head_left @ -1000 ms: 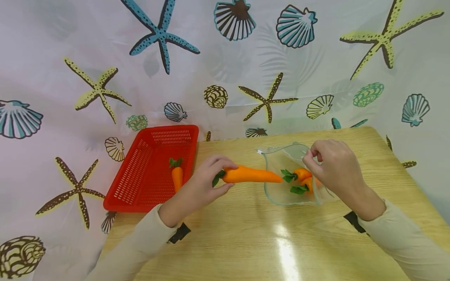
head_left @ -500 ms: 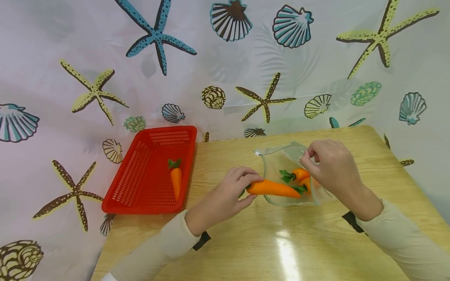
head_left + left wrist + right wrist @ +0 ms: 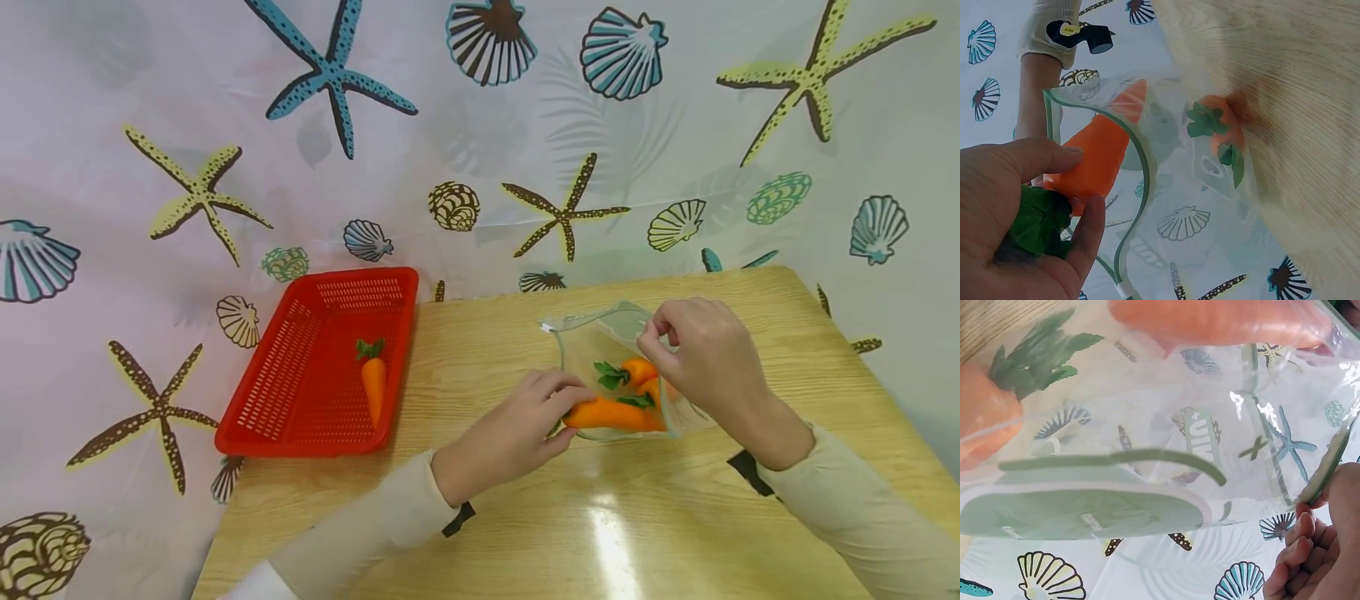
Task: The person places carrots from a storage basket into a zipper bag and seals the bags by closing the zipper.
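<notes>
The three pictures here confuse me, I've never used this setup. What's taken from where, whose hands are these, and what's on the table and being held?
No machine here: a person works with bare hands. The wide picture comes from a camera on the head, looking down at a wooden table. The other two come from cameras on the wrists, very close up. The left hand grips an orange toy carrot by its green top, its tip inside a clear zip bag. The right hand pinches the bag's rim, holding the mouth open. At least two more carrots lie in the bag. A red basket at the left holds one small carrot.
</notes>
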`<state>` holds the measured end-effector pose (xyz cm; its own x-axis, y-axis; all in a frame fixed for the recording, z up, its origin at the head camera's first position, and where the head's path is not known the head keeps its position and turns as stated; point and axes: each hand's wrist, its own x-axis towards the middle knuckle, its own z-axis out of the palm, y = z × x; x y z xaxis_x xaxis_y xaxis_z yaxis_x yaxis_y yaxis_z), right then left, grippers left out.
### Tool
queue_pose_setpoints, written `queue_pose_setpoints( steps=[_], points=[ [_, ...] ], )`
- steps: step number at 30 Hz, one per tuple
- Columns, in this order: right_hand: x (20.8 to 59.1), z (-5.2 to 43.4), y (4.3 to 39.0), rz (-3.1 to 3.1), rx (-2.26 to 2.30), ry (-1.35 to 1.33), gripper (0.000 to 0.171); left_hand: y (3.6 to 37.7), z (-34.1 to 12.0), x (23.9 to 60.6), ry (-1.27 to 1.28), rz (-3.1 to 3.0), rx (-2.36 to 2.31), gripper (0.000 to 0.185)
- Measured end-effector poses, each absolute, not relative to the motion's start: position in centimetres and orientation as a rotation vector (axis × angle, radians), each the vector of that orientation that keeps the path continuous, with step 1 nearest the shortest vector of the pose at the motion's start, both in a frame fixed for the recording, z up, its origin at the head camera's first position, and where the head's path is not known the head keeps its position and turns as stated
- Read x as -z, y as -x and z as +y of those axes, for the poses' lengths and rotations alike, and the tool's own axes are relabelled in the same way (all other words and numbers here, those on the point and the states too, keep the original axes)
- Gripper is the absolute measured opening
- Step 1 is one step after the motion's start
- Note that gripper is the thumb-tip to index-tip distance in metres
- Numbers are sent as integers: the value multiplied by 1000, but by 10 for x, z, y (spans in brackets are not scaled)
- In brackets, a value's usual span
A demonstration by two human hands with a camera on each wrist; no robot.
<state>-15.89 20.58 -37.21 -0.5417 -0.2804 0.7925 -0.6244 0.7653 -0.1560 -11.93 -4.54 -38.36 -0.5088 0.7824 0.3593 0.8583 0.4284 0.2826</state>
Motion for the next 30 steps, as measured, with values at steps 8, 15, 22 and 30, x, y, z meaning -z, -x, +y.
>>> queue_pose_setpoints(
  steps=[8, 15, 22, 30],
  points=[
    [373, 206, 159, -2159, -546, -682, 13, 123, -32, 387, 1513, -2540, 623, 44],
    [375, 204, 159, -2157, -550, -682, 13, 128, -21, 388, 1560, -2550, 635, 46],
    [375, 204, 159, -2158, -548, -679, 15, 136, -11, 387, 1578, -2575, 594, 45],
    [373, 203, 157, -2174, -539, -681, 16, 142, 5, 391, 1647, -2574, 572, 37]
  ],
)
